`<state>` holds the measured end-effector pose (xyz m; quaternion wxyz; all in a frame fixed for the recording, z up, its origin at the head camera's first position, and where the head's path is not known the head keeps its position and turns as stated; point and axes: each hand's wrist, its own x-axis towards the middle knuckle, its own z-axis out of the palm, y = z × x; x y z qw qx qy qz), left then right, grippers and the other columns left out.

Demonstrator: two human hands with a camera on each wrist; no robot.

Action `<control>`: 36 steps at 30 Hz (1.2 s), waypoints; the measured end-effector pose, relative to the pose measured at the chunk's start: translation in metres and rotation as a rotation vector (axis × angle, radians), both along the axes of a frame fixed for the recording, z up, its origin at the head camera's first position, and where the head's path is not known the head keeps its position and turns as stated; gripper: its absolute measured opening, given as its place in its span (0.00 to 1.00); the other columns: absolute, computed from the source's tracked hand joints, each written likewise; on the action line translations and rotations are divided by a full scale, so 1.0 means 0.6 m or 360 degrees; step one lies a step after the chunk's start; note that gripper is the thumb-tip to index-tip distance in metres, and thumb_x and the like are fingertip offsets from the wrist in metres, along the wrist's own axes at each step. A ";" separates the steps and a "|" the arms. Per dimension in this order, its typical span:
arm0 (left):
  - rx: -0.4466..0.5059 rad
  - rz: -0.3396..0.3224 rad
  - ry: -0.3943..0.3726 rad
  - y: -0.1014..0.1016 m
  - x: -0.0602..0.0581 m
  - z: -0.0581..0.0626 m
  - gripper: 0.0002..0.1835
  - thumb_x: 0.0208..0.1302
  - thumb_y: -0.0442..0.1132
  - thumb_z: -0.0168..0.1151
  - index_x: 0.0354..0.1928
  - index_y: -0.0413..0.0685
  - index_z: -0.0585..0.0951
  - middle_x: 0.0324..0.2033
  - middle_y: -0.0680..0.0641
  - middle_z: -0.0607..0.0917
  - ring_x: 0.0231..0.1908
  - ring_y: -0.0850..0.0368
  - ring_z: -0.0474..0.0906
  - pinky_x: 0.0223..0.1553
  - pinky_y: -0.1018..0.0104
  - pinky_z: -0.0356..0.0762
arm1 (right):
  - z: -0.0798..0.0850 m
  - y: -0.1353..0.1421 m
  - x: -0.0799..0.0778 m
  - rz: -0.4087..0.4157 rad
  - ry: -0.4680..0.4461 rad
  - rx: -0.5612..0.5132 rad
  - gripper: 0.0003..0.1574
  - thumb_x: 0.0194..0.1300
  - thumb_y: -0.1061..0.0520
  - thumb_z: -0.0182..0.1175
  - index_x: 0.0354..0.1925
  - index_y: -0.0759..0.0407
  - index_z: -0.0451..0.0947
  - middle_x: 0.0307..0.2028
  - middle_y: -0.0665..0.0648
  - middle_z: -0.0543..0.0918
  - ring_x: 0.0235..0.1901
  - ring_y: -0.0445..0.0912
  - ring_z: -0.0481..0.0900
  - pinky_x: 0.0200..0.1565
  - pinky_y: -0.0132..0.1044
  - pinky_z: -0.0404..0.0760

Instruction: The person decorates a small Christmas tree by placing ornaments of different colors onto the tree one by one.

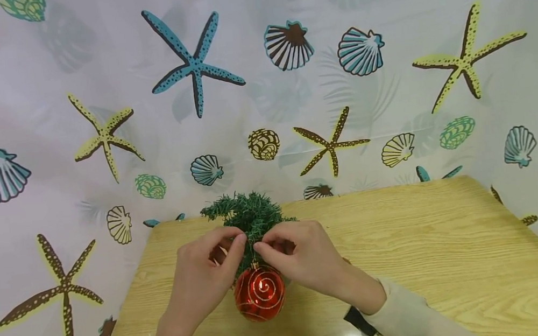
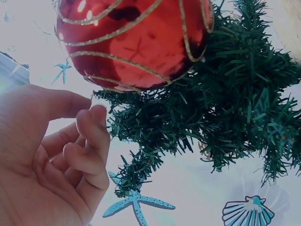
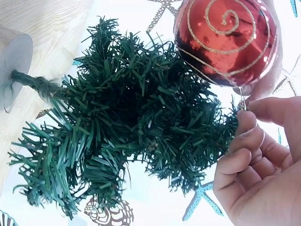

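A shiny red Christmas bauble with gold glitter swirls hangs in front of a small green artificial Christmas tree. Just above its gold cap, my left hand pinches the bauble's thin string between thumb and forefinger. From the other side my right hand pinches the string too, its fingertips close to the left ones. Both hands are right at a branch tip. The right wrist view shows the bauble beside the needles; exactly how the string lies at the branch is hidden by the fingers.
The tree stands on a round pale base, seen in the right wrist view. Under everything is a light wooden table. A white curtain printed with starfish and shells surrounds the table's back and sides.
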<state>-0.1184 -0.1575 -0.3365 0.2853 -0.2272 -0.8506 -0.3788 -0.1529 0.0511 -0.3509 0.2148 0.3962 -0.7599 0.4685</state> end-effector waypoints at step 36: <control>-0.0321 0.0128 -0.0003 0.016 -0.018 0.002 0.40 0.70 0.46 0.71 0.79 0.41 0.68 0.77 0.36 0.68 0.81 0.35 0.57 0.80 0.32 0.47 | -0.022 0.115 -0.024 -0.0323 -0.0146 -0.0056 0.08 0.73 0.61 0.67 0.36 0.52 0.91 0.20 0.45 0.82 0.17 0.34 0.71 0.22 0.32 0.74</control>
